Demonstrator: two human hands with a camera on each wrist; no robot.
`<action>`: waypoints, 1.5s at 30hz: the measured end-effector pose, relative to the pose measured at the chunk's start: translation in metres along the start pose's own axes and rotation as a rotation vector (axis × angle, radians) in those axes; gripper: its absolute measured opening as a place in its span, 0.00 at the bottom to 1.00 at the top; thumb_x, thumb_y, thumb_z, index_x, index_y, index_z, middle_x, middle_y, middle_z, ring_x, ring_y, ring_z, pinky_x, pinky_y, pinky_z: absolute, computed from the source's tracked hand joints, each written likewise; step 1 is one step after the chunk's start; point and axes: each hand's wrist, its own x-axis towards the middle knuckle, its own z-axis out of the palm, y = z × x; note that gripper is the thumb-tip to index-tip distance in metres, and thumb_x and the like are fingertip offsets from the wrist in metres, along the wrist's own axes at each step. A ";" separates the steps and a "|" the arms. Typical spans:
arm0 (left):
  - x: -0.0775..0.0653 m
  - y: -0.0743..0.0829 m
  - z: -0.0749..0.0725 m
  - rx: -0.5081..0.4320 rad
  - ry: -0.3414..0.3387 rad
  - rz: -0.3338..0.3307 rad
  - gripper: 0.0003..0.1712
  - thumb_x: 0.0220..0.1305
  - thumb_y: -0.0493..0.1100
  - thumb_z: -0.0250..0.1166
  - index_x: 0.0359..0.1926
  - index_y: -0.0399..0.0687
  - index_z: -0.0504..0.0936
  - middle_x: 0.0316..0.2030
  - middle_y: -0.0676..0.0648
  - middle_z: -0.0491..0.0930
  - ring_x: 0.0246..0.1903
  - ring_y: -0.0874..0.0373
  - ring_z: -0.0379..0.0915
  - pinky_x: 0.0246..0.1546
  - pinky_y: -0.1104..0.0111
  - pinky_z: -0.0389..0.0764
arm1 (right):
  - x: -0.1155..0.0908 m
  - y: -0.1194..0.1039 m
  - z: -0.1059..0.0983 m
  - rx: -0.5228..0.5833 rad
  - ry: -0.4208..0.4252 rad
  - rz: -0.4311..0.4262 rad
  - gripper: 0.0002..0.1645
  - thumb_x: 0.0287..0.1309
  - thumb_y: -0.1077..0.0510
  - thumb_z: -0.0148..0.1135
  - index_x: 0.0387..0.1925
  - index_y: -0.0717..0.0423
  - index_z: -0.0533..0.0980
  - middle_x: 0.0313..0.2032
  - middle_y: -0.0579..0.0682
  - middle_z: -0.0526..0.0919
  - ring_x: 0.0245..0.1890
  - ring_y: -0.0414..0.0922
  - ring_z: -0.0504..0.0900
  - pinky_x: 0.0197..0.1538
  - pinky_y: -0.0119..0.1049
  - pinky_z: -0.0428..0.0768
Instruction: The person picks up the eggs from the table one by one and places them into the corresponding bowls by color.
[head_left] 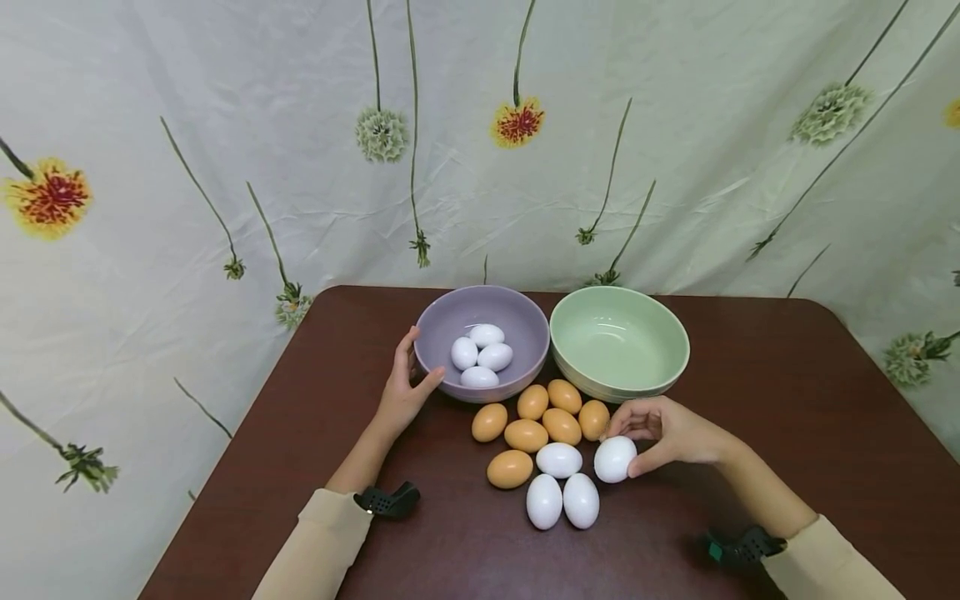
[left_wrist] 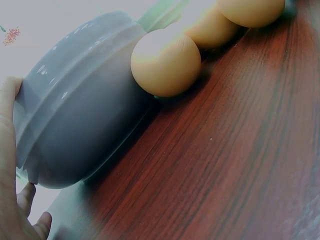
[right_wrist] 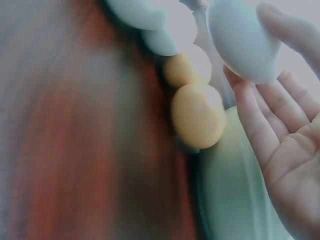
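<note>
My right hand [head_left: 671, 429] pinches a white egg [head_left: 615, 460] between thumb and fingers; the right wrist view shows this egg [right_wrist: 243, 40] raised off the table. With thumb and fingers, my left hand [head_left: 403, 392] holds the left side of the purple bowl [head_left: 528, 312], thumb at the near rim. Several white eggs [head_left: 495, 357] lie inside that bowl. In front of the bowls sit several brown eggs [head_left: 527, 435] in a loose group. Nearer to me, 3 white eggs [head_left: 544, 502] lie together on the table, left of the held one.
A green bowl [head_left: 619, 342] stands right of the purple one, nearly touching it, with nothing inside. The dark red-brown table [head_left: 450, 542] has its far edge just behind the bowls. Behind hangs a pale cloth [head_left: 300, 100] with printed flowers.
</note>
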 end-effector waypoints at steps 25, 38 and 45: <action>0.000 0.001 0.000 -0.004 0.002 0.000 0.45 0.65 0.35 0.62 0.75 0.36 0.45 0.76 0.38 0.40 0.73 0.43 0.38 0.67 0.42 0.48 | 0.071 -0.030 -0.018 -0.044 0.094 -0.009 0.25 0.43 0.71 0.75 0.43 0.77 0.74 0.41 0.51 0.84 0.44 0.43 0.83 0.51 0.41 0.79; 0.001 -0.001 -0.002 0.008 -0.004 -0.004 0.45 0.65 0.35 0.62 0.75 0.37 0.45 0.76 0.38 0.40 0.73 0.43 0.39 0.67 0.42 0.49 | 0.104 -0.031 -0.016 -0.036 0.157 0.034 0.26 0.42 0.73 0.75 0.45 0.76 0.75 0.41 0.52 0.83 0.43 0.44 0.83 0.53 0.40 0.78; 0.000 -0.001 -0.002 0.010 -0.002 0.000 0.45 0.64 0.35 0.62 0.75 0.36 0.45 0.76 0.37 0.40 0.73 0.43 0.39 0.67 0.42 0.49 | 0.121 -0.029 -0.012 -0.018 0.224 0.044 0.25 0.44 0.75 0.72 0.46 0.75 0.75 0.42 0.53 0.83 0.44 0.44 0.83 0.52 0.39 0.79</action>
